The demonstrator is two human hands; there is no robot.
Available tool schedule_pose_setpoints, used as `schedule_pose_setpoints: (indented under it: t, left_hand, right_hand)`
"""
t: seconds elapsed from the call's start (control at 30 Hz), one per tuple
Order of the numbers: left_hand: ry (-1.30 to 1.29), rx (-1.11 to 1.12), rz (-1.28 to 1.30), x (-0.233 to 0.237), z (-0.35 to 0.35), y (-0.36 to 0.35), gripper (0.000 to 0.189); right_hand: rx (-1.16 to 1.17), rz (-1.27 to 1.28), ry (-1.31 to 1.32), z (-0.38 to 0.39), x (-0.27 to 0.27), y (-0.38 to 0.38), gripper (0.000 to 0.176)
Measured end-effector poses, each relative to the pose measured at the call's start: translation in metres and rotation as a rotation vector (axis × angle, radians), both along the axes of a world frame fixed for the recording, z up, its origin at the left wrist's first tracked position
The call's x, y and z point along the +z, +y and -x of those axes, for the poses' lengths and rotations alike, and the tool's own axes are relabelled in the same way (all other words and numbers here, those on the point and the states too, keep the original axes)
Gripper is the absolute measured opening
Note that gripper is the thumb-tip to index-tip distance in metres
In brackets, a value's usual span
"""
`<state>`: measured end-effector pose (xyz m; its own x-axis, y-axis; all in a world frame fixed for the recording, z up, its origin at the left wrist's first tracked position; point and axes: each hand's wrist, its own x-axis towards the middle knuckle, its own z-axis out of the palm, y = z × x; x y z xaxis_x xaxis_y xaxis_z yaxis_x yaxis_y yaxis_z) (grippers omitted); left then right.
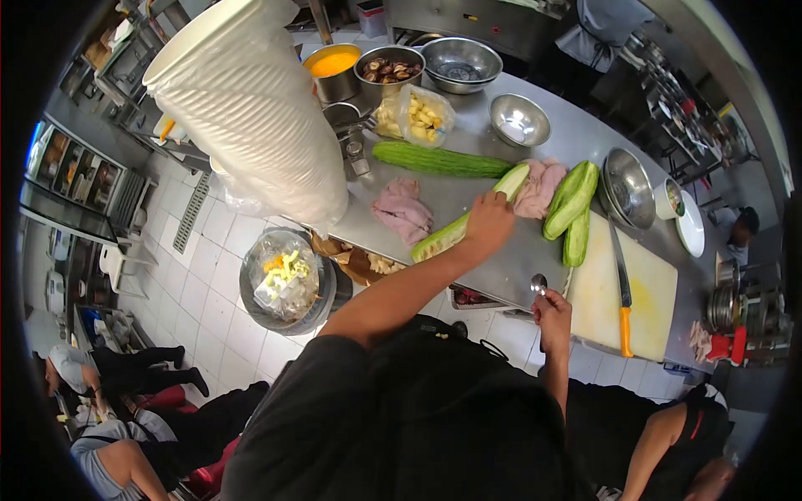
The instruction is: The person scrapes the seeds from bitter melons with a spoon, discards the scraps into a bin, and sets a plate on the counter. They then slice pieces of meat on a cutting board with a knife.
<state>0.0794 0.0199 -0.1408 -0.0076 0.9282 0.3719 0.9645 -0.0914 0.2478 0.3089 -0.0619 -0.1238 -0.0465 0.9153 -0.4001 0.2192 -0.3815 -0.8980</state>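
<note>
My left hand [489, 221] grips a halved bitter gourd [447, 235] that lies cut side up on the steel counter [501, 271]. My right hand [553, 316] is at the counter's near edge, shut on a small metal spoon [539, 284] that points up. Two more gourd halves [573, 200] lie just right of my left hand, beside a white cutting board [652, 288]. On the board rests a knife with an orange handle [626, 331]. A whole bitter gourd [439, 160] lies farther back.
Raw pale meat [401, 210] lies left of the held gourd, and more meat [539, 185] behind it. Steel bowls [520, 119], a pot of orange liquid [332, 65], mushrooms [388, 71] and a bag of yellow chunks [422, 113] stand behind. A waste bin [284, 280] is below left. People sit at lower left.
</note>
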Motion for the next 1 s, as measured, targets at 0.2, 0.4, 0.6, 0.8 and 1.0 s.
schedule_pose_setpoints:
  t: [0.2, 0.4, 0.6, 0.8, 1.0]
  left_hand:
    - [-0.166, 0.142, -0.050, -0.002, 0.031, -0.081, 0.052]
    - [-0.309, 0.222, -0.014, -0.027, 0.050, -0.106, 0.055]
    - [-0.312, 0.221, -0.047, -0.027, 0.048, -0.110, 0.056]
    - [-0.257, 0.231, -0.033, -0.031, 0.046, -0.112, 0.057]
    - [-0.247, 0.229, -0.052, -0.030, 0.048, -0.111, 0.059]
  right_hand:
    - [0.154, -0.138, -0.244, -0.007, -0.012, 0.008, 0.013]
    - [0.463, -0.734, -0.749, 0.044, 0.010, 0.054, 0.016]
    - [0.587, -0.753, -1.014, 0.109, 0.038, 0.125, 0.016]
    - [0.543, -0.761, -1.196, 0.142, 0.013, 0.188, 0.020]
    - [0.571, -0.815, -1.320, 0.151, 0.003, 0.197, 0.020]
